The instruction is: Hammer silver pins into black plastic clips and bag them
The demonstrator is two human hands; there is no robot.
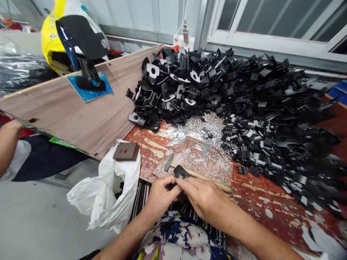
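Observation:
A small black plastic piece (pixel 181 172) is pinched at the front edge of the worktable. My left hand (pixel 162 191) has thumb and fingers closed on its near side. From the right, my right hand (pixel 204 196) closes on the same piece, and its fingertips meet the left ones. Fingers hide the lower part of it. Just behind, a hammer lies on a speckled board, its wooden handle (pixel 221 186) passing behind my right hand. Loose metal pins (pixel 199 157) and a heap of small shiny metal parts (pixel 210 124) lie farther back.
Black curved plastic parts (pixel 230 79) are heaped at the back, smaller black pieces (pixel 255 144) at right. A white sack (pixel 100 195) with a brown block (pixel 127 151) hangs at left. A wooden panel (pixel 108 115) borders the table. Another person's arm (pixel 8 144) shows far left.

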